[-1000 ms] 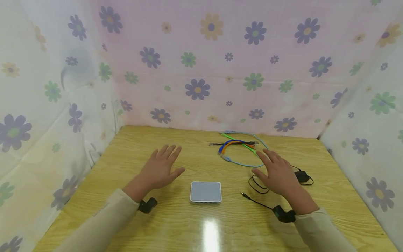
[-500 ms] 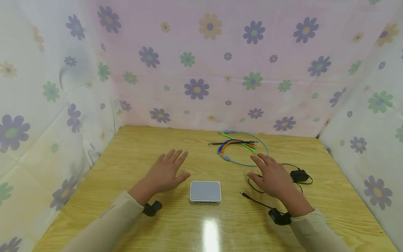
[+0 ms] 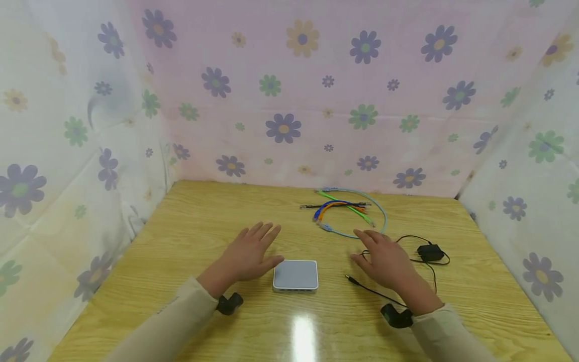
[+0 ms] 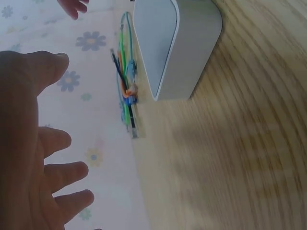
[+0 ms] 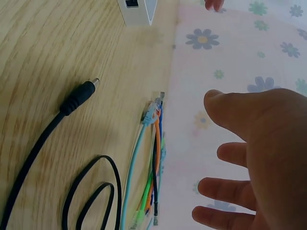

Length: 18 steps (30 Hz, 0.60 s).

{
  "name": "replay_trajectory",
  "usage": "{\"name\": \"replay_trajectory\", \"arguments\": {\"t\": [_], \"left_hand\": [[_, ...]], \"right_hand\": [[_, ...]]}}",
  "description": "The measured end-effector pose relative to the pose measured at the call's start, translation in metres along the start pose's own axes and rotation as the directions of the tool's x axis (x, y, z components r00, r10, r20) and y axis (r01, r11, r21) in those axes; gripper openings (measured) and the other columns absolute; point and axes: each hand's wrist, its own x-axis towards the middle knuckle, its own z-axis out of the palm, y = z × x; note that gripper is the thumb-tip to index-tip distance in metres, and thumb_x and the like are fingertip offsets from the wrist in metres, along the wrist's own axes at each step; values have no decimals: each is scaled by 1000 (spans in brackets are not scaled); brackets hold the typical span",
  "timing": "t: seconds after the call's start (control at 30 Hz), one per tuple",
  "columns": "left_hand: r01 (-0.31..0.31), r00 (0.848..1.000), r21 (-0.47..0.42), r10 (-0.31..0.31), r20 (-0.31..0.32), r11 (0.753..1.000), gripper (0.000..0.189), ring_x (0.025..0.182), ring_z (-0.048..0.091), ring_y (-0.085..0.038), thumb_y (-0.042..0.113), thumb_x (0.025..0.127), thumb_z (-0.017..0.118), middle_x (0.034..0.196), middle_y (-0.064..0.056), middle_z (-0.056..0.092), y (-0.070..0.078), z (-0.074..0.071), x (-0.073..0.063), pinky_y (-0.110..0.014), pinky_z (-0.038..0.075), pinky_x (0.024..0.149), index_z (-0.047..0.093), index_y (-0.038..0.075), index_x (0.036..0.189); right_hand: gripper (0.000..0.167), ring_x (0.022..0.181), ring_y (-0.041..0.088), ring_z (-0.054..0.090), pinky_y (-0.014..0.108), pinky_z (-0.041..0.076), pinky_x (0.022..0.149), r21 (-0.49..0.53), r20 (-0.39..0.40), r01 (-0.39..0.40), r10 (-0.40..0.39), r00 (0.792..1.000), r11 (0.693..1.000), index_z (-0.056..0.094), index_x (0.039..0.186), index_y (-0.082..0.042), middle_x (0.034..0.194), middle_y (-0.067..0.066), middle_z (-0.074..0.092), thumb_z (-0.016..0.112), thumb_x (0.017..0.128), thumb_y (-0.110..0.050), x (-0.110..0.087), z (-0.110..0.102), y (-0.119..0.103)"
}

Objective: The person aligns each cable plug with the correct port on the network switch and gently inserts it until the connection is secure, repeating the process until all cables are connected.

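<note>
My left hand [image 3: 246, 255] hovers just left of a small white network box [image 3: 296, 275] with a grey top and ports along its front edge. Its fingers are extended and spread, its thumb overlapping the box's back left corner in the head view. To the right, my right hand [image 3: 388, 262] hangs over the thin cord of a black power adapter [image 3: 429, 253], fingers extended, holding nothing. The cord's barrel plug [image 5: 79, 97] lies on the table between the box and that hand. Part of the cord is hidden under the hand.
Behind the box, several network cables lie in a loose pile: a light blue cable [image 3: 384, 213], a green cable [image 3: 367, 219], blue, orange and black ones. The wooden table [image 3: 190, 211] ends at a flowered cloth [image 3: 253, 100] on the back and sides.
Both hands have moved inward toward the white network box and slightly nearer the person. The box, cables and adapter stay where they were; more of the adapter now shows beside the right hand.
</note>
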Motion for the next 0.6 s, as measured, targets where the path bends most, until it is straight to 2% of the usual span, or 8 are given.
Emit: {"name": "replay_trajectory", "arguments": {"t": [0.33, 0.6], "left_hand": [[16, 1000, 9, -16, 22, 1000, 75, 140, 36, -37, 61, 95, 43, 152, -12, 39, 11, 8, 2, -58, 31, 109, 29, 17, 154], [3, 999, 31, -4, 34, 1000, 76, 138, 38, -33, 64, 94, 43, 149, -9, 44, 16, 19, 5, -57, 32, 108, 31, 18, 153]], "right_hand": [[59, 116, 40, 56, 56, 47, 88, 21, 44, -5, 4, 999, 1000, 49, 142, -13, 132, 16, 57, 60, 93, -45, -2, 4, -5], [46, 112, 36, 59, 52, 50, 85, 6, 38, 18, -18, 999, 1000, 62, 126, -11, 126, 13, 61, 63, 92, -42, -2, 8, -9]]}}
